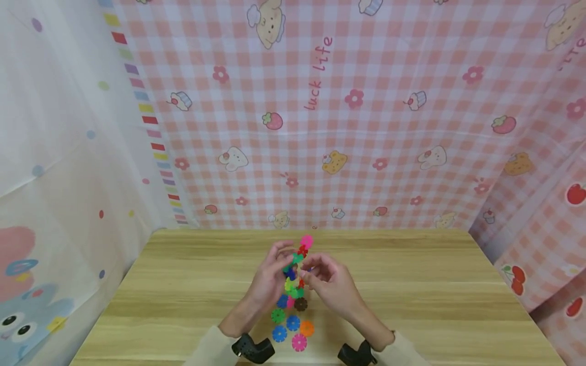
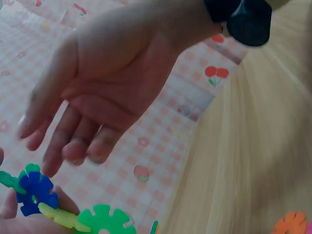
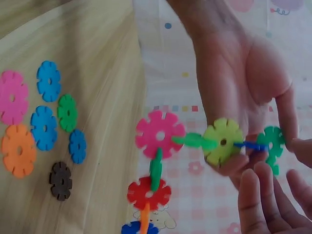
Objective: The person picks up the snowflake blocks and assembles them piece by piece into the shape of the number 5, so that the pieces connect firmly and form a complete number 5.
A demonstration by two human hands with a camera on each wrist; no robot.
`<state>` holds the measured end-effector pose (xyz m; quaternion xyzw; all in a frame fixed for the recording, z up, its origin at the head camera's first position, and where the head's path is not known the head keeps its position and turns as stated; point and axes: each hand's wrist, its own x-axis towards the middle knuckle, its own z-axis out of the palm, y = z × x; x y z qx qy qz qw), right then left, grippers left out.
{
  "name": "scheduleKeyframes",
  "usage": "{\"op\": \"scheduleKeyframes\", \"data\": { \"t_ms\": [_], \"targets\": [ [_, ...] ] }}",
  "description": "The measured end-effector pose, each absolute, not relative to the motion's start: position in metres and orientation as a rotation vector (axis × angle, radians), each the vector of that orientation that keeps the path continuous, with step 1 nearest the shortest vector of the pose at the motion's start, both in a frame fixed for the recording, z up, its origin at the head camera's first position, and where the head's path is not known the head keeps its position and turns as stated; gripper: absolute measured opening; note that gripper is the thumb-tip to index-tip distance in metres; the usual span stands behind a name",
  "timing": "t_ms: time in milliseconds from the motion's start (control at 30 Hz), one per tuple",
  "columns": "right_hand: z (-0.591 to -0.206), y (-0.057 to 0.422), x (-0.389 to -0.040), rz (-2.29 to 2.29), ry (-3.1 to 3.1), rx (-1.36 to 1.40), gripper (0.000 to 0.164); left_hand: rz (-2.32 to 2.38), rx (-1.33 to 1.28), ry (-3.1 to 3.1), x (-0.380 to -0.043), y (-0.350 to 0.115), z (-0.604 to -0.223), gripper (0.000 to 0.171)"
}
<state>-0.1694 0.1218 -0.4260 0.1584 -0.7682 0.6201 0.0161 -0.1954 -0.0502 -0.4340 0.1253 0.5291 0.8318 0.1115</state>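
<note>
A chain of colourful slotted plastic discs (image 1: 297,292), fitted edge to edge, hangs between the two hands above the table. Yellow (image 3: 222,142), pink (image 3: 160,134) and red (image 3: 149,193) discs of it show in the right wrist view. My left hand (image 1: 269,277) holds the chain, thumb by its green discs and fingers curled behind the yellow one. Just right of the chain is my right hand (image 1: 333,284), its fingers loosely bent. In the left wrist view this right hand (image 2: 112,83) has nothing visible in its grasp, and its fingertips come near a blue disc (image 2: 36,192).
Loose discs lie on the wooden table (image 1: 412,295) below the chain: green (image 1: 277,315), blue (image 1: 293,323), orange (image 1: 306,329), pink (image 1: 299,342), brown (image 1: 300,304) and others. A pink checked cloth (image 1: 293,142) hangs behind the table's far edge.
</note>
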Motion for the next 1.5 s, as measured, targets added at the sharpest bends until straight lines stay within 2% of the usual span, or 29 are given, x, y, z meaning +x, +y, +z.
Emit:
{"op": "scheduleKeyframes", "data": {
  "t_ms": [233, 567, 733, 867, 1000, 1167, 1367, 1500],
  "targets": [
    [-0.429, 0.108, -0.168, 1.839, -2.267, 0.441, 0.024, 2.451, 0.376, 1.541, -0.191, -0.043, -0.432, 0.047],
    [-0.447, 0.095, -0.165, 1.605, -2.256, 0.414, 0.034, 2.642, 0.197, 1.527, -0.191, -0.038, -0.428, 0.069],
    [-0.453, 0.092, -0.166, 1.557, -2.214, 0.410, 0.028, 2.653, 0.154, 1.583, -0.190, -0.037, -0.425, 0.084],
    [-0.456, 0.093, -0.169, 1.530, -2.130, 0.388, 0.022, 2.655, 0.160, 1.610, -0.189, -0.038, -0.423, 0.088],
    [-0.458, 0.098, -0.173, 1.531, -2.016, 0.378, 0.021, 2.640, 0.125, 1.657, -0.191, -0.041, -0.423, 0.085],
    [-0.457, 0.108, -0.176, 1.702, -1.924, 0.379, 0.022, 2.624, 0.074, 1.659, -0.194, -0.042, -0.425, 0.072],
    [-0.456, 0.112, -0.177, 2.039, -1.889, 0.305, 0.022, 2.614, 0.095, 1.490, -0.196, -0.038, -0.427, 0.042],
    [-0.458, 0.111, -0.178, 2.213, -1.870, 0.303, 0.021, 2.580, 0.124, 1.492, -0.195, -0.034, -0.428, 0.035]
  ]
}}
